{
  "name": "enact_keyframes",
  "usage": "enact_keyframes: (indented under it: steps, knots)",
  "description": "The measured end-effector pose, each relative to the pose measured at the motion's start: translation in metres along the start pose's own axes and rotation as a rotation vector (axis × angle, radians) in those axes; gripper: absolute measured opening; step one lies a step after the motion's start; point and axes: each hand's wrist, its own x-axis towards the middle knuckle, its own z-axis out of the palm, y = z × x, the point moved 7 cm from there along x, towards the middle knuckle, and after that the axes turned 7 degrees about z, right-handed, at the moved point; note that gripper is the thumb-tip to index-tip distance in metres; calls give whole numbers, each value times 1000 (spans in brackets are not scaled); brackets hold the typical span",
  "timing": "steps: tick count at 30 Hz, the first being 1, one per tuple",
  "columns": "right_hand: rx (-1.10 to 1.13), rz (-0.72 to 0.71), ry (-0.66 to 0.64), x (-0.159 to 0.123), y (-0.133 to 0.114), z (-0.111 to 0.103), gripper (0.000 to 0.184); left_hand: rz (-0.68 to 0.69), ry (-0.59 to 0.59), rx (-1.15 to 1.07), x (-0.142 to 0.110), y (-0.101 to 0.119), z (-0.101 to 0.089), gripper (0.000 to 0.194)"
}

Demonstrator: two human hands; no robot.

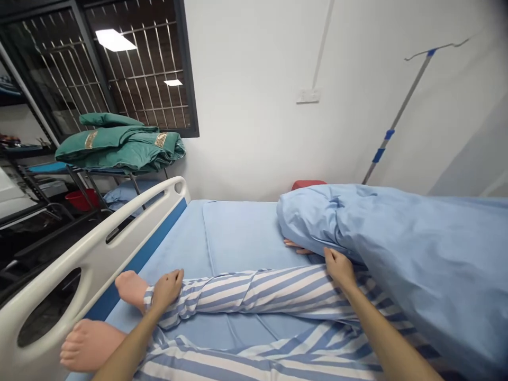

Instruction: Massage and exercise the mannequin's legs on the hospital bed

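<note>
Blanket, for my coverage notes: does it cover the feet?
No, both feet show bare by the footboard, while the blanket lies bunched toward the picture's right.

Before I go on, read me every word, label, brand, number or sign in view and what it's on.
None can be read.
Green bundle: patterned bands, no legible lettering.
Wall plate: any marking too small to read.
Striped trousers, blue cover and bed rail: no text visible.

No text, number or sign can be read. The gold patterned bands (160, 139) on the folded green cloth (123, 155) are too small to decipher.
</note>
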Motion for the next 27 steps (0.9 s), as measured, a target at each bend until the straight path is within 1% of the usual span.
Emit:
enact_keyframes:
  steps: [2,5,9,11,13,14,15,16,18,20,21,22,23,24,26,27]
  knots:
    - [-121,47,-50,1,0,6,40,48,-108,26,8,-1,12,30]
    - [-261,81,-109,0,-3,10,37,43,-192,-37,21,-8,18,33]
    - [-318,24,-143,-9,-17,11,30,40,-166,-105,32,-17,15,36]
    - [-288,-32,-150,-22,-35,12,26,44,-147,-136,31,-19,12,38]
    - [-213,-92,-136,-43,-69,19,25,54,-100,-179,29,-19,8,39]
    - [-158,-116,-134,-57,-91,25,26,60,-64,-205,27,-19,5,39]
    - [-100,-103,-125,-72,-116,34,29,65,-20,-231,26,-19,2,39]
    - [-15,-121,-139,-89,-147,46,33,68,26,-258,23,-19,-1,39]
    - [186,-218,-222,-129,-221,81,40,63,111,-318,19,-20,-6,38]
    - [358,-313,-330,-173,-293,120,43,52,196,-433,15,-21,-10,38]
    - [432,-328,-364,-193,-323,139,44,27,237,-525,14,-23,-12,39]
    - [498,-322,-395,-212,-347,157,45,-19,273,-641,13,-27,-14,40]
    - [543,-317,-430,-229,-365,174,46,-84,303,-772,12,-31,-15,41]
    - [569,-307,-461,-244,-378,189,46,-154,325,-905,10,-34,-17,41]
    - [566,-274,-485,-265,-388,212,46,-252,344,-1127,8,-35,-21,41]
    - [552,-255,-473,-270,-387,218,45,-261,345,-1201,8,-33,-24,40]
